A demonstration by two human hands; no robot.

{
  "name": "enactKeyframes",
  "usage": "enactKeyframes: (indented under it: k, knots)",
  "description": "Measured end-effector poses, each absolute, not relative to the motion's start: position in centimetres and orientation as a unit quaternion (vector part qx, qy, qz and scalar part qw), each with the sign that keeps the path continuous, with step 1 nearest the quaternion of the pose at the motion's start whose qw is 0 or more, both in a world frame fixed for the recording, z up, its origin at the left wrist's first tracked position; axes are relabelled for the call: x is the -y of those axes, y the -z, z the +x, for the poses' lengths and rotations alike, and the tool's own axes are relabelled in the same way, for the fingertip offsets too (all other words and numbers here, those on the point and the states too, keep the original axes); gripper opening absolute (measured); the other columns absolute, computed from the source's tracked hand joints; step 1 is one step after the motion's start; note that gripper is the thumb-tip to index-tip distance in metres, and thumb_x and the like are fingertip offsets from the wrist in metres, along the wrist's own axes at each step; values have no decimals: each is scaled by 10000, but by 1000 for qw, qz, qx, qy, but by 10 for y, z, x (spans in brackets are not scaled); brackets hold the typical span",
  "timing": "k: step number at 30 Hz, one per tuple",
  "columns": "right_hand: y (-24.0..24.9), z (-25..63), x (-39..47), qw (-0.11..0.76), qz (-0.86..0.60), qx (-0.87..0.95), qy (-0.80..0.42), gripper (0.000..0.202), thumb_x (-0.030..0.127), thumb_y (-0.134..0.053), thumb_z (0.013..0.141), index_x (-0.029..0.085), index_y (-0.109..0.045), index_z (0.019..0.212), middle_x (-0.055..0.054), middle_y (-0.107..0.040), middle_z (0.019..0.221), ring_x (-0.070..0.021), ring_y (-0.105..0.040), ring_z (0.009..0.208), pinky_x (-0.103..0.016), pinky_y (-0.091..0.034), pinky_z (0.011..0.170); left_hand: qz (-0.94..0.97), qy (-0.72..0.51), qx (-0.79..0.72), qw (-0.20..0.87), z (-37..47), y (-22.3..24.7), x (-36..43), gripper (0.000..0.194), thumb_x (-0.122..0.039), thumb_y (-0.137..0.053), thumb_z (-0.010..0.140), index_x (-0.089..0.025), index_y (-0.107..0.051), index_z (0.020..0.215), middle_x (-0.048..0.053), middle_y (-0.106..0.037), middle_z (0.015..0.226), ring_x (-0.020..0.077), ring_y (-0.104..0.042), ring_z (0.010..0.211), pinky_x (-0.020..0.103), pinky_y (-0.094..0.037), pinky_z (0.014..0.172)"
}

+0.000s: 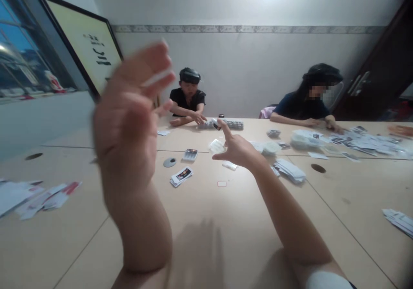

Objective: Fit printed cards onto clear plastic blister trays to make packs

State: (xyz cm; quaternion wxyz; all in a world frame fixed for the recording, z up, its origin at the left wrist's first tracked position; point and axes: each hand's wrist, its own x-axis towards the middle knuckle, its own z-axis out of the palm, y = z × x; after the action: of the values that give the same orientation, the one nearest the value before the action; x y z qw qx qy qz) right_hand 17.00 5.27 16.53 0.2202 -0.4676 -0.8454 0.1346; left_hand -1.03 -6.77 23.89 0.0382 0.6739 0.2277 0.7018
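Raised close to the camera is my left hand (127,121), blurred, its fingers curved and apart with nothing seen in them. My right hand (240,149) reaches forward above the table, thumb and index finger spread wide. A small dark-and-white piece (216,124) shows by the index fingertip; whether it touches the finger I cannot tell. Beyond the thumb lies a clear plastic bag (216,146), and below it a white packet (229,165). Between my hands are a small clear box (189,154), a stack of printed cards (181,177) and a red-edged label (222,184).
Two people (189,95) sit across the table (200,246), one near a row of grey packs (234,125). Folded papers (290,170) lie right of my right forearm. Scattered cards (371,142) cover the far right, with more papers (19,196) at left. A grey cable cover (169,163) sits mid-table.
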Motion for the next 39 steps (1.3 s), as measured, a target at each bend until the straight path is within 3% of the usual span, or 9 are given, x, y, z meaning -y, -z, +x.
enactKeyframes:
  k: [2, 4, 9, 14, 19, 24, 27, 32, 39]
  knots:
    - [-168, 170, -46, 289, -433, 839, -157, 1221, 466, -812, 756, 296, 24, 1630, -108, -714, 1001, -316, -684, 858, -446, -536, 759, 711, -633, -292, 91, -15, -238, 47, 461, -508, -697, 895, -256, -661, 1279, 62, -672, 1257, 243, -645, 1158, 407, -552, 966]
    - [-171, 170, -40, 349, -403, 825, -188, 1228, 478, -807, 755, 294, 38, 1628, -97, -704, 1004, -296, -681, 842, -447, -549, 748, 735, -540, -386, 137, -23, -234, 27, 540, -518, -706, 877, -178, -646, 1293, 128, -699, 1182, 249, -694, 1012, 397, -577, 858]
    - [-179, 169, -26, 417, -397, 791, -206, 1244, 475, -822, 744, 295, 40, 1623, -122, -688, 1073, -319, -677, 949, -479, -558, 770, 761, -350, -506, 204, -34, -219, -9, 563, -651, -599, 881, -172, -695, 1160, 129, -726, 1151, 292, -686, 1037, 434, -541, 899]
    - [-181, 168, -18, 431, -395, 795, -162, 1204, 455, -812, 767, 306, 27, 1619, -118, -697, 1059, -328, -681, 973, -492, -547, 796, 758, -358, -487, 246, -31, -214, -16, 615, -627, -618, 876, -166, -654, 1282, 128, -730, 1086, 281, -679, 1044, 399, -554, 864]
    - [-184, 172, -15, 452, -356, 797, -186, 1232, 514, -824, 737, 310, 5, 1625, -125, -707, 1077, -348, -682, 1013, -537, -551, 839, 748, -356, -464, 314, -32, -219, -11, 736, -460, -768, 810, -158, -540, 1442, 115, -744, 978, 230, -718, 810, 375, -593, 732]
    - [-187, 181, -23, 488, -338, 763, -254, 1161, 392, -792, 786, 338, 9, 1624, -101, -715, 1108, -296, -715, 958, -526, -569, 869, 748, -390, -451, 290, -37, -220, -10, 661, -401, -782, 810, -145, -577, 1383, 101, -743, 935, 197, -703, 737, 324, -589, 652]
    - [-186, 182, -30, 507, -318, 735, -319, 1097, 294, -741, 808, 338, 1, 1615, -54, -712, 1022, -227, -732, 808, -434, -599, 768, 756, -391, -437, 291, -35, -222, -6, 597, -408, -768, 824, -161, -568, 1329, 103, -731, 973, 216, -719, 807, 328, -611, 669]
    - [-185, 173, -35, 580, -228, 649, -436, 1113, 234, -749, 720, 347, -53, 1583, 44, -670, 894, -143, -696, 634, -283, -578, 579, 737, -425, -419, 317, -25, -225, 3, 494, -357, -792, 798, -184, -485, 1144, 72, -706, 957, 219, -726, 842, 331, -644, 657]
    - [-190, 174, -25, 620, -166, 615, -458, 1037, 199, -752, 717, 307, -142, 1549, 39, -722, 819, -162, -706, 685, -306, -590, 648, 726, -449, -367, 370, -21, -228, 14, 484, -277, -809, 800, -216, -399, 1051, 12, -682, 845, 161, -719, 721, 249, -621, 615]
